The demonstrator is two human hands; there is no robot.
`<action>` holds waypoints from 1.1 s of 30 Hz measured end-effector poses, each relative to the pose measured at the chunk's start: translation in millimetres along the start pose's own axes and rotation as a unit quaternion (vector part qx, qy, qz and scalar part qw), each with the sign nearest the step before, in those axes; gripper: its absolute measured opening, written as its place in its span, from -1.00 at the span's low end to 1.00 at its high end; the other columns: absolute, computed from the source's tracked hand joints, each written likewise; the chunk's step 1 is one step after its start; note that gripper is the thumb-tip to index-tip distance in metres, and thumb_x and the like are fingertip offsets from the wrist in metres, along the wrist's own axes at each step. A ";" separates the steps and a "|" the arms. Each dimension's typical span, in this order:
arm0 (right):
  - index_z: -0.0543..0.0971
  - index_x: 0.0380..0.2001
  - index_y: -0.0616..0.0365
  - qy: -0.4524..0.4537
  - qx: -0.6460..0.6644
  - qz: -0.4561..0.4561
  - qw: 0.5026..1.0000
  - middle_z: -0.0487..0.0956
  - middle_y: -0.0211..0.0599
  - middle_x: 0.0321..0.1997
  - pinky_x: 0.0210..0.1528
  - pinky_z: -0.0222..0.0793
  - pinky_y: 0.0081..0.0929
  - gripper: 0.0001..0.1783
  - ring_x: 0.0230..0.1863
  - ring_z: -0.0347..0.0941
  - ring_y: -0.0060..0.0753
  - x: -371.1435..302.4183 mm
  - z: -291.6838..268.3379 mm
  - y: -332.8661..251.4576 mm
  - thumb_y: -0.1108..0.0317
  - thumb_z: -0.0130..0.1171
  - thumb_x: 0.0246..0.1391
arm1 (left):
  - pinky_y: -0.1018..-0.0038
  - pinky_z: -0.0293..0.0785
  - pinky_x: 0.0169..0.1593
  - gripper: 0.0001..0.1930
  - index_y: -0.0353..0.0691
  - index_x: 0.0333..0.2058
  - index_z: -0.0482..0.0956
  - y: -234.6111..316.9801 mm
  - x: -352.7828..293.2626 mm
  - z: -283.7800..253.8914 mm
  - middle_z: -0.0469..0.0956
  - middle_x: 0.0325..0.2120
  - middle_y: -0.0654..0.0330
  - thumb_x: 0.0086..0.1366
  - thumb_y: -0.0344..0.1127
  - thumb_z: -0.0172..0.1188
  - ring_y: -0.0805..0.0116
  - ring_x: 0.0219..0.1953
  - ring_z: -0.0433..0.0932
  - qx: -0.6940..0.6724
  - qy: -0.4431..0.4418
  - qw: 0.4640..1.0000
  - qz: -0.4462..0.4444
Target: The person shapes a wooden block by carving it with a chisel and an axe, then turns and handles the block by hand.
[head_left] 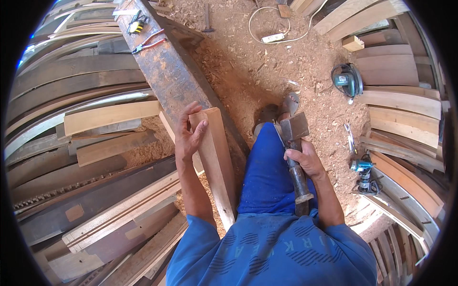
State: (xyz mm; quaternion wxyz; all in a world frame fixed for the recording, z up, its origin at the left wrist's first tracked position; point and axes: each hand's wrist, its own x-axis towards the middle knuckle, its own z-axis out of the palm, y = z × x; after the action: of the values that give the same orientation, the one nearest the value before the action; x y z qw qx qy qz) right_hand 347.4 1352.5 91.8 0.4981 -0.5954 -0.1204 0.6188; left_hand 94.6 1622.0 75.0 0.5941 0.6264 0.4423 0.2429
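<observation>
My left hand point(190, 136) is wrapped around the upper end of a squared wooden beam point(215, 159), thumb on one side and fingers over the other. The beam slants down toward my body, beside a long worn workbench plank point(174, 71). Over my right thigh, my right hand point(307, 159) grips a hammer point(294, 127) with a blocky head, together with what looks like a chisel point(299, 183) with a dark, ringed handle. Part of the chisel's blade is hidden behind the hammer head and my fingers.
Pliers point(149, 42) and a yellow-black tape measure point(137, 25) lie on the plank's far end. A circular saw point(347, 80) and a teal power tool point(364, 174) rest at right. A power strip point(273, 37) with cable lies on the shavings-covered floor. Stacked boards point(81, 71) line both sides.
</observation>
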 end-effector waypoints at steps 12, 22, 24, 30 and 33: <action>0.51 -0.14 0.23 0.023 0.007 -0.036 0.999 0.53 -0.42 -0.37 -0.31 0.33 -0.62 -0.45 -0.37 0.40 -0.65 -8.3 1.8 -5.9 -0.03 0.34 0.04 | 0.20 0.36 0.28 -0.44 -0.16 0.11 0.44 5.8 -9.1 1.6 0.19 0.37 0.00 0.17 -0.22 0.43 0.11 0.34 0.28 0.210 -0.006 0.967 0.146; 0.52 -0.16 0.23 0.018 -0.010 -0.066 0.998 0.54 -0.42 -0.38 -0.32 0.34 -0.62 -0.52 -0.37 0.41 -0.65 -38.4 20.8 -11.6 0.06 0.34 0.04 | 0.20 0.31 0.33 -0.02 -0.19 0.46 -0.08 -3.5 -103.1 1.9 0.19 0.36 -0.09 0.11 -0.43 0.27 0.04 0.33 0.32 0.122 0.017 0.992 -0.014; 0.52 -0.16 0.24 0.018 -0.011 -0.081 0.996 0.55 -0.41 -0.38 -0.32 0.35 -0.61 -0.53 -0.38 0.42 -0.64 -44.8 24.6 -13.3 0.07 0.34 0.04 | 0.21 0.31 0.33 -0.02 -0.21 0.46 -0.10 -25.8 -94.7 -20.3 0.20 0.37 -0.05 0.10 -0.46 0.23 0.07 0.30 0.36 0.013 -0.022 1.000 0.004; 0.47 -0.02 0.27 -0.007 -0.029 -0.064 0.998 0.55 -0.34 -0.30 -0.20 0.42 -0.52 -0.49 -0.28 0.49 -0.56 -54.6 30.5 -18.5 0.17 0.32 0.05 | 0.24 0.28 0.34 -0.02 -0.20 0.46 -0.03 -59.2 -86.5 -36.2 0.21 0.37 -0.01 0.09 -0.51 0.26 0.11 0.32 0.34 -0.075 -0.072 0.995 -0.007; 0.48 -0.05 0.26 -0.006 -0.036 -0.067 0.997 0.56 -0.35 -0.33 -0.21 0.42 -0.52 -0.51 -0.29 0.48 -0.56 -53.5 30.3 -19.7 0.16 0.32 0.06 | 0.24 0.28 0.34 -0.02 -0.19 0.46 -0.02 -58.2 -86.1 -35.5 0.21 0.37 0.00 0.08 -0.50 0.27 0.11 0.32 0.35 -0.081 -0.067 0.994 -0.032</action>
State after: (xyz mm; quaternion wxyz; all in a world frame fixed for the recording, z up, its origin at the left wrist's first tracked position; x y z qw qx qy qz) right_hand 319.8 1334.7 147.4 0.5164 -0.5997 -0.1851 0.5826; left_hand 7.4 1562.6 44.5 0.6786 0.5769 0.4000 0.2162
